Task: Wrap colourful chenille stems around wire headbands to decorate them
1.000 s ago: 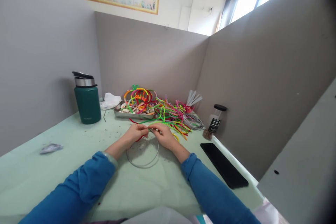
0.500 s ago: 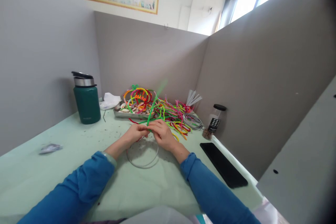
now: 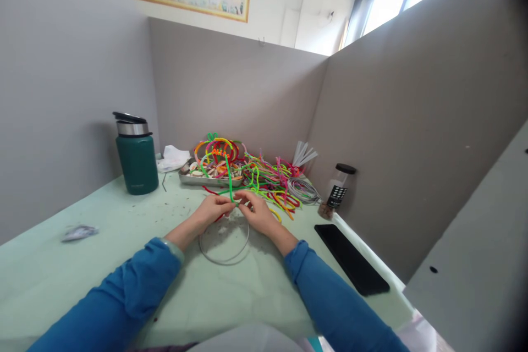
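Note:
A thin grey wire hoop [image 3: 224, 263] hangs below my two hands, its top hidden by the fingers. My left hand [image 3: 214, 209] is closed in a pinch at the hoop's upper left, where a bit of red pipe cleaner shows. My right hand [image 3: 254, 210] pinches at the upper right, close beside the left fingertips. Between them a green pipe cleaner [image 3: 230, 176] stands upright, its lower end at the fingertips of both hands.
Behind the hands lie a metal tray [image 3: 198, 181] of pieces and colourful hoops, a heap of pipe cleaners [image 3: 272, 173] and a coil of grey wire [image 3: 303, 191]. A green bottle [image 3: 137, 165] stands left; a jar [image 3: 336, 192] and black pad [image 3: 350, 258] are right.
The green pipe cleaner's free end has swung from leaning right to nearly upright, tilted slightly left. My right fingers have shifted slightly; the hoop hangs in nearly the same place.

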A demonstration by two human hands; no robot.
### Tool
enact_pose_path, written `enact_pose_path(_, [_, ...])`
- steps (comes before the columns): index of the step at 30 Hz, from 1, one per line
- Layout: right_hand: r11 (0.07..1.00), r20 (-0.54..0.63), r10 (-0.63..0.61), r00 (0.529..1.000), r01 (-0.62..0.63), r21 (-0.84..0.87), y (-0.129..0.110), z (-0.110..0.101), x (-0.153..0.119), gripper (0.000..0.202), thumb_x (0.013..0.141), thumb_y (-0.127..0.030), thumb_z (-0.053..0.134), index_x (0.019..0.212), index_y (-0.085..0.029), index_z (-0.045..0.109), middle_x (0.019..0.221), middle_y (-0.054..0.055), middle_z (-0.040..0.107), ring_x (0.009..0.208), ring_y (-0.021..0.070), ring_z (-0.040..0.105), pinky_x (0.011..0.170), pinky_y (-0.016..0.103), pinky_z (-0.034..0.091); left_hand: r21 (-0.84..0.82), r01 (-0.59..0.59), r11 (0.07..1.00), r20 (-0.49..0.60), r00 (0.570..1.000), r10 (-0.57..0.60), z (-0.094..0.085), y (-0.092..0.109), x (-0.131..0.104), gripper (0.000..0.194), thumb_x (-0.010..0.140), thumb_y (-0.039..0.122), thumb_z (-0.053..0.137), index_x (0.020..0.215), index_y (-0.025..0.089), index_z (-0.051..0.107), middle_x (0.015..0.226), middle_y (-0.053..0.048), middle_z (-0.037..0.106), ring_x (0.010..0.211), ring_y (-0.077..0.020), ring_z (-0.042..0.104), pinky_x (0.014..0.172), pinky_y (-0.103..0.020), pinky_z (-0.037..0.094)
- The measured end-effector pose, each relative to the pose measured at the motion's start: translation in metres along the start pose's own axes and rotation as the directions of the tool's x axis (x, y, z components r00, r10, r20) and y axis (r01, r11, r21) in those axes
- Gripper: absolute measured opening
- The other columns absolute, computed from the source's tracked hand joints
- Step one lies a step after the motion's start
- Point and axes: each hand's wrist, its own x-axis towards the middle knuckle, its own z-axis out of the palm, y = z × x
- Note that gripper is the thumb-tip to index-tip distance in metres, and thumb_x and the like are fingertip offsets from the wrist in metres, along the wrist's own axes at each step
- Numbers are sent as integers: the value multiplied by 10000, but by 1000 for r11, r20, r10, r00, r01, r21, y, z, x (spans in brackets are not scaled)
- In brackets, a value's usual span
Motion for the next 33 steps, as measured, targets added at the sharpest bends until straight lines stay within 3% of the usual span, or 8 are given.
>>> enact_pose_path(7, [982,-5,187,982,-187,-39,10,10,1,149,773,-155,521,899,-171,599,786,20,638,618,123,541,579,244,407,52,15,999,1,1000,-15,0,5,-3,326,667,447,611,554,142,599,461,24,425,435,-80,312,450,-243,206])
enact_pose_path(16, [983,-16,185,983,-185,1,10,12,1,120,754,-148,536,844,-172,612,726,12,625,625,127,542,585,239,410,123,39,992,-31,999,-36,0,3,-2,446,685,558,573,535,138,584,428,33,387,418,-74,276,438,-246,170])
enact_pose_path(20, [956,-21,282,959,-279,86,14,15,3,116,753,-185,549,850,-172,611,736,9,629,581,117,542,541,231,414,54,12,998,-31,999,-10,0,3,-2,402,683,523,588,592,132,603,516,3,524,467,-87,377,469,-231,248])
enact_pose_path(24, [906,103,359,928,-373,198,11,14,4,111,770,-182,506,702,-163,592,647,-5,600,486,91,501,462,205,378,-44,-18,999,-30,999,17,1,5,-2,322,665,454,631,735,140,607,565,-5,587,528,-113,482,512,-223,316])
enact_pose_path(29, [864,155,330,931,-364,348,-2,7,5,111,741,-164,527,655,-160,596,606,-20,579,477,76,470,458,188,380,-101,-49,994,-8,999,49,2,7,-1,321,665,459,641,746,163,546,566,11,585,522,-115,500,503,-220,324])
enact_pose_path(33, [853,121,345,931,-365,374,-1,9,5,54,705,-193,581,664,-158,588,558,-35,541,464,73,447,465,193,374,-143,-55,988,2,998,56,3,10,-1,333,637,455,667,723,175,510,546,26,575,545,-120,524,539,-225,357])
